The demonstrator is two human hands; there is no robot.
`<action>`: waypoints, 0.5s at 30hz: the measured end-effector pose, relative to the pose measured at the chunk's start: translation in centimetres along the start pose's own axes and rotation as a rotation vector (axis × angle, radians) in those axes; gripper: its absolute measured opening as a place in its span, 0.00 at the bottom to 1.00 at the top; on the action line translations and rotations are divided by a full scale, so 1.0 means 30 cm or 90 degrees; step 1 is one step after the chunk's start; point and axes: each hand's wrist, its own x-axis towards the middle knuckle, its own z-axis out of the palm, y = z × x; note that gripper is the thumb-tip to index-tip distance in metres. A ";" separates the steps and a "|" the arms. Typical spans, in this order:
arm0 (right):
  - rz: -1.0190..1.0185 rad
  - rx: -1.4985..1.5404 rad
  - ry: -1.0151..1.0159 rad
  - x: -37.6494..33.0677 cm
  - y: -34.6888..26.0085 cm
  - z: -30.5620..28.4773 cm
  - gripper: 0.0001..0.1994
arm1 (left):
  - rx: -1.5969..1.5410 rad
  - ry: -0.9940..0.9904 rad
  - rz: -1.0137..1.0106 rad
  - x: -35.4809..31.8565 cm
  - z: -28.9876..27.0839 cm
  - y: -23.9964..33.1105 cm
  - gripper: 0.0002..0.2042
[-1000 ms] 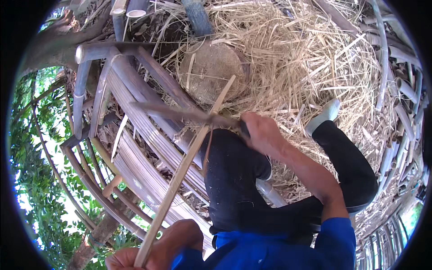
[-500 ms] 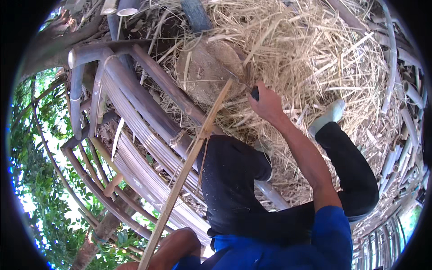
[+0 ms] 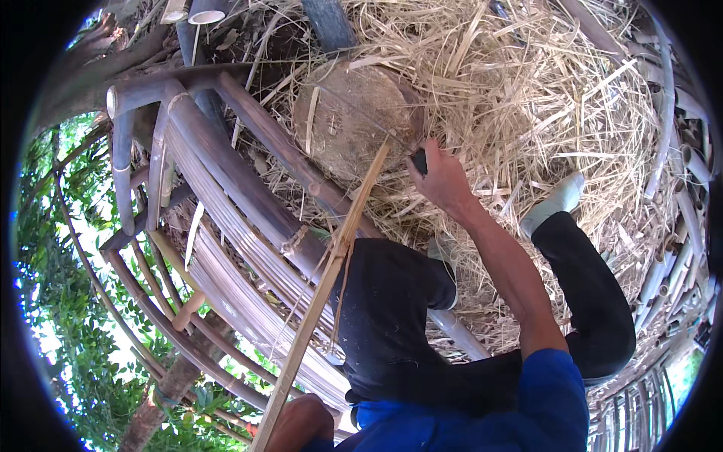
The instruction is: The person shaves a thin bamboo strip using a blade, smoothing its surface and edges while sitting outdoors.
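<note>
My right hand [image 3: 443, 179] is closed around the black handle [image 3: 419, 160] of a knife. Its thin blade [image 3: 361, 113], seen nearly edge-on, reaches left across a round wooden chopping block [image 3: 324, 135]. A long, pale bamboo strip [image 3: 331, 275] slants up from the bottom edge, past my left knee. The strip's far tip meets the blade over the block; whether they touch I cannot tell. A thin split fibre hangs from the strip near the knee. Of my left arm [image 3: 303, 426] only a bent part shows beside the strip's lower end; the hand is out of the picture.
Straw-like shavings [image 3: 520, 105] cover the ground beyond and right of the block. A slatted bamboo bench [image 3: 233, 211] stands close on the left. Cut bamboo poles [image 3: 681, 196] lie along the right side. My right foot [image 3: 556, 200] rests on the shavings.
My right hand and the knife handle have shifted slightly left. The bamboo strip's lower end has moved a little right, and its tip sits slightly lower.
</note>
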 end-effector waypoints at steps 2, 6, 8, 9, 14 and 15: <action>-0.146 0.138 0.080 -0.056 -0.085 -0.050 0.17 | 0.031 -0.015 -0.021 0.009 -0.035 0.028 0.11; -0.003 0.053 0.009 -0.025 -0.012 -0.017 0.15 | 0.081 -0.047 -0.010 0.027 -0.060 0.047 0.12; 0.034 -0.028 -0.019 0.019 0.029 -0.003 0.15 | 0.085 -0.046 0.016 0.026 -0.055 0.039 0.12; 0.042 -0.011 -0.016 -0.016 0.016 -0.007 0.16 | 0.071 -0.047 -0.008 0.025 -0.050 0.033 0.12; -0.118 0.129 0.119 -0.072 -0.024 -0.022 0.17 | 0.075 -0.052 -0.022 0.007 -0.057 0.041 0.11; -0.029 0.071 0.047 -0.031 -0.016 -0.018 0.17 | 0.061 -0.024 -0.020 0.009 -0.066 0.040 0.11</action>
